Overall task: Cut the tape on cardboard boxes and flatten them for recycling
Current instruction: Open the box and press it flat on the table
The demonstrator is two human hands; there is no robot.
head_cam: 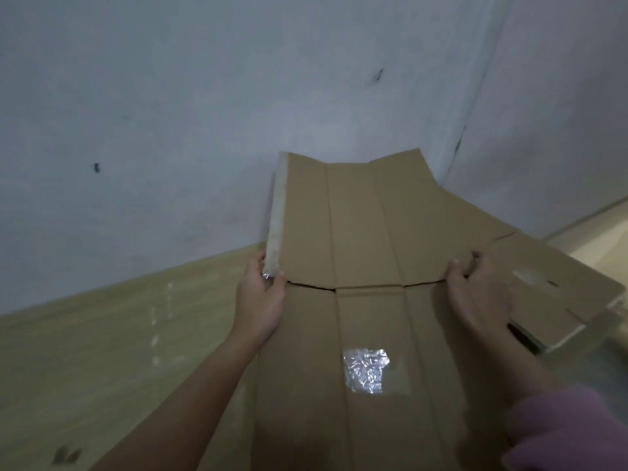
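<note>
A flattened brown cardboard box (360,232) fills the middle of the head view, its far flaps leaning up toward the room corner. My left hand (260,300) grips its left edge, thumb on top, beside a strip of clear tape (275,226) that runs along that edge. My right hand (475,297) grips the right edge at the fold line, fingers curled over the cardboard. A crinkled patch of clear tape (365,368) sticks to the near panel. No cutting tool is in view.
More flattened cardboard (557,287) with an oval hand hole lies under and to the right. A pale wooden floor (102,351) spreads to the left. Grey walls (204,113) meet in a corner just behind the box.
</note>
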